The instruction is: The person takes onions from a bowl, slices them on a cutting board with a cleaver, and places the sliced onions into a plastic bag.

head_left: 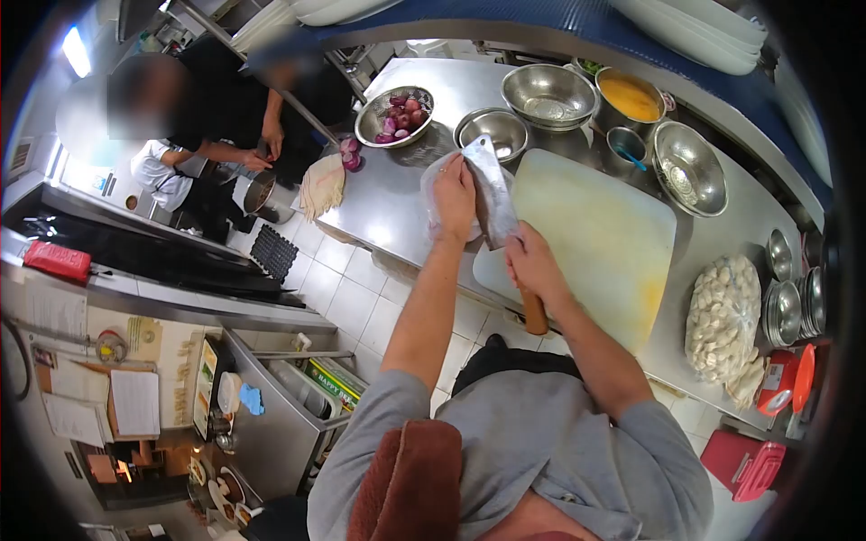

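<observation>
My right hand (532, 261) is closed round a cleaver (490, 189), whose wooden handle points down toward me and whose broad metal blade points up and to the left. Against the blade's left side, my left hand (456, 197) has its fingers bent together near the blade's upper part. A clear plastic bag (435, 185) lies behind and around this hand; whether the fingers grip it or the blade is hard to make out. To the right, a pale cutting board (591, 239) with a yellow stain lies on the steel table (383, 212).
A colander (359, 122) of red onions, metal bowls (550, 95), a pot of orange liquid (630, 97) and a cloth (323, 187) stand along the table. A bag of pale pieces (723, 311) is at right. Other people work at the upper left.
</observation>
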The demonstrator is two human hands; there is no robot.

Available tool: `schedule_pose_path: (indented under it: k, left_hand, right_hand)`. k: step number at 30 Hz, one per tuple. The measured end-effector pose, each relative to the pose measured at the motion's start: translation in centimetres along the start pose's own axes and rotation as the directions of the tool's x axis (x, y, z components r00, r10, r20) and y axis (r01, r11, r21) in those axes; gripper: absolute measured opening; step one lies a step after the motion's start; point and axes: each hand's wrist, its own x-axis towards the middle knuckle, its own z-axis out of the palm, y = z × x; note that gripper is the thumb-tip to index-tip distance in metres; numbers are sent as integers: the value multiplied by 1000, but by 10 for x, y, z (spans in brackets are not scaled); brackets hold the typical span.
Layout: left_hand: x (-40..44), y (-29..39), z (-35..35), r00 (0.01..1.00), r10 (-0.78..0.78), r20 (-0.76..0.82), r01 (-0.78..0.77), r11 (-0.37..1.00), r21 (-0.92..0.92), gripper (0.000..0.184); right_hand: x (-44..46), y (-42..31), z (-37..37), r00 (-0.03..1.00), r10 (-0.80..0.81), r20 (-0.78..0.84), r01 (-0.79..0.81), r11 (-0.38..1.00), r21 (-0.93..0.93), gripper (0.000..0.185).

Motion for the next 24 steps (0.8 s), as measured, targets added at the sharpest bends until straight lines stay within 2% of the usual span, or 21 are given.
schedule_pose_path:
  k: [2, 4, 6, 7, 8, 9, 10, 11, 12, 13, 15, 16, 17, 18, 19, 20, 22, 23, 24]
  left_hand:
    - [8, -5, -10, 998, 20, 59, -22, 999, 29, 23]
    - [15, -16, -15, 992, 43, 120, -50, 997, 56, 21]
    - [23, -28, -16, 997, 31, 67, -27, 997, -67, 18]
    - [28, -28, -21, 997, 33, 76, -27, 996, -81, 18]
    - [33, -22, -29, 987, -10, 158, 38, 984, -173, 16]
    - [35, -22, -36, 969, -49, 241, 112, 960, -255, 17]
    - [36, -28, -40, 968, -53, 244, 120, 956, -267, 17]
    - [39, -35, -44, 985, 93, 148, -61, 976, -210, 21]
    - [42, -39, -46, 968, 245, 56, -236, 963, -130, 27]
    - [43, -35, -52, 970, 239, 47, -231, 963, -136, 27]
    - [35, -27, -68, 959, 283, -9, -277, 944, 178, 40]
    - [28, -32, -71, 984, 179, -1, -175, 963, 206, 45]
    - [16, -42, -73, 985, 174, -8, -169, 962, 214, 45]
    - [2, -58, -74, 995, -33, 96, 5, 959, 283, 39]
    - [-7, -72, -73, 953, -239, 187, 158, 916, 368, 35]
    - [-11, -82, -72, 954, -228, 194, 143, 917, 373, 35]
    - [-12, -91, -71, 794, -440, 419, 431, 894, 121, 26]
    - [-9, -85, -76, 798, -425, 427, 412, 902, 129, 26]
    - [-3, -75, -84, 776, -482, 407, 546, 836, -50, 23]
  right_hand:
    - [-11, -16, -16, 990, 136, -41, -136, 991, 3, 11]
    - [-19, -7, -42, 990, 74, -121, -80, 996, -44, 12]
    - [-33, 3, -77, 978, -71, -194, 6, 949, -315, 13]
    - [-43, 3, -93, 962, -175, -211, 45, 859, -510, 14]
    - [-52, 5, -107, 940, -277, -202, 66, 726, -685, 17]
    - [-58, 12, -118, 940, -269, -210, 52, 722, -690, 17]
    - [-61, 19, -128, 917, -353, -188, 72, 608, -791, 22]
    - [-64, 26, -139, 889, -433, -148, 86, 476, -875, 29]
    - [-66, 33, -149, 935, -318, -157, -24, 384, -923, 37]
    - [-66, 41, -153, 935, -319, -152, -24, 372, -928, 37]
    - [-63, 51, -160, 925, -362, -120, 3, 322, -947, 38]
    - [-58, 45, -160, 926, -363, -107, 14, 314, -949, 38]
    - [-51, 39, -154, 888, -451, -88, 36, 258, -965, 41]
    - [-40, 32, -144, 840, -538, -70, 51, 207, -977, 44]
    - [-21, 18, -123, 852, -509, -120, 102, 387, -917, 45]
    - [3, 0, -97, 867, -470, -166, 143, 553, -821, 47]
    - [66, 10, -48, 882, -429, -192, 179, 685, -706, 58]
    - [89, -1, -34, 977, -171, -126, 74, 831, -552, 54]
    - [111, -13, -23, 997, 77, 0, -70, 919, -388, 51]
